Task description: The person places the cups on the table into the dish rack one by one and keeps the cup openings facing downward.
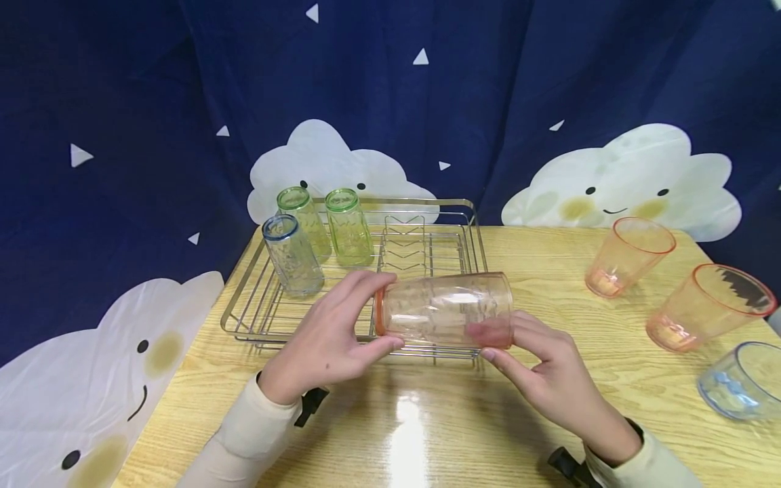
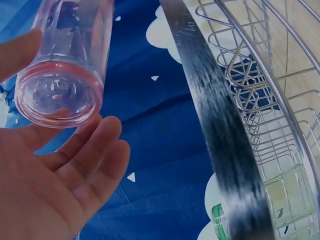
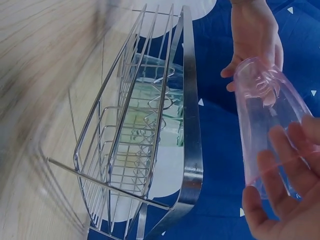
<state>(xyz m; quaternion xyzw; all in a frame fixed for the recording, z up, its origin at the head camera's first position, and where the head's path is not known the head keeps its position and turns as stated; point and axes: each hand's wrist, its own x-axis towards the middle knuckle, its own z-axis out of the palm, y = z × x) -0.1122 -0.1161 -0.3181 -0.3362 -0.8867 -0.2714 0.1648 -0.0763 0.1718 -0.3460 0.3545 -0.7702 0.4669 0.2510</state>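
A clear pinkish-orange glass tumbler [image 1: 448, 308] lies sideways in the air between both hands, over the front of a wire dish rack [image 1: 454, 202]. Its base points left and its mouth right. The left hand [image 1: 332, 332] holds the base end, thumb on the near side and fingers on the far side. At the mouth end, the right hand [image 1: 549, 373] pinches the rim, and some fingers show through the clear wall. In the right wrist view the tumbler [image 3: 265, 115] is beside the rack, with the right hand's spread fingers at its rim.
Upside down in the rack's left part stand a blue glass [image 1: 294, 257] and two green glasses [image 1: 350, 230]. On the wooden table [image 1: 366, 434] at the right are two upright orange glasses [image 1: 702, 308] and a blue glass [image 1: 738, 386]. A dark blue curtain [image 1: 378, 81] hangs behind.
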